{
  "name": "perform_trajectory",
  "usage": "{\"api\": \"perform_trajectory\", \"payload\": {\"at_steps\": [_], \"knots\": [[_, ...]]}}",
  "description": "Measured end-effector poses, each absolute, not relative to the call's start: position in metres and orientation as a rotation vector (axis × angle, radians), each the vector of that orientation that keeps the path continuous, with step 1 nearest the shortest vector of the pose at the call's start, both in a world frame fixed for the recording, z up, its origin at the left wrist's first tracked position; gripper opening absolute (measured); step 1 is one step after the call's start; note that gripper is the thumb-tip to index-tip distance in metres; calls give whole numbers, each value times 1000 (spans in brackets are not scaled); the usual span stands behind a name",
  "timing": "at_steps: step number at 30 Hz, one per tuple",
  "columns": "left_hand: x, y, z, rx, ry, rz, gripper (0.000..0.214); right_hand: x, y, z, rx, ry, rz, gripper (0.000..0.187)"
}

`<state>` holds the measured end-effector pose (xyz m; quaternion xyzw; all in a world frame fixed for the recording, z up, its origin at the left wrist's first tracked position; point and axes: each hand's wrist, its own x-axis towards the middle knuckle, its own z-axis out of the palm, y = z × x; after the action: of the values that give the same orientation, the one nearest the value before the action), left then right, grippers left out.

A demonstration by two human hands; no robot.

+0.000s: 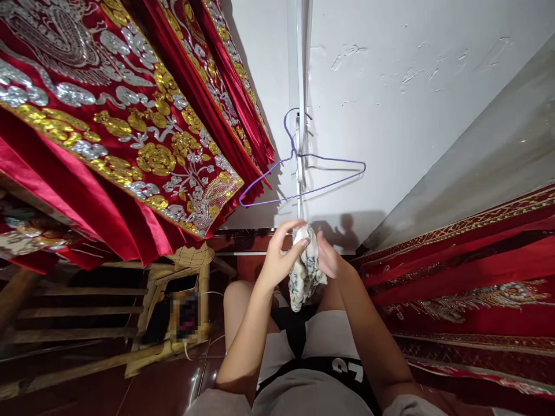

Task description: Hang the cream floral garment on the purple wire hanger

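A white cloth (307, 271) with a dark floral print hangs bunched up in front of my knees. My left hand (284, 251) grips its upper part, thumb lying across the front and fingers curled round the top. On the cloth's right side is my right hand (329, 257), slightly blurred, its fingers stretched out; it is right beside the cloth, and I cannot tell whether they touch. Above both hands, a purple wire hanger (332, 158) hangs with nothing on it, in front of a white upright strip (299, 58) on the wall.
Red embroidered, sequinned fabric (156, 156) drapes at upper left. More red patterned fabric (472, 289) lies at right. A bamboo seat (143, 352) stands at lower left, with a blurred-out device (185, 315) and white cable on it. The white wall (390, 115) rises ahead.
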<state>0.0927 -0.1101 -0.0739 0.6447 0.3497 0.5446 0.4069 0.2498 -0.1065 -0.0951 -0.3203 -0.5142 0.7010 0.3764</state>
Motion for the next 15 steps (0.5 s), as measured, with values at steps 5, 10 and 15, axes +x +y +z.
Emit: {"api": "perform_trajectory", "payload": {"at_steps": [5, 10, 15], "knots": [[56, -99, -94, 1619, 772, 781, 44, 277, -89, -44, -905, -1916, 1552, 21], [9, -106, -90, 1982, 1189, 506, 46, 291, -32, -28, -1126, -1778, 711, 40], [-24, -115, -54, 2360, 1528, 354, 47, 276, 10, -67, -1307, -1797, 776, 37]]}}
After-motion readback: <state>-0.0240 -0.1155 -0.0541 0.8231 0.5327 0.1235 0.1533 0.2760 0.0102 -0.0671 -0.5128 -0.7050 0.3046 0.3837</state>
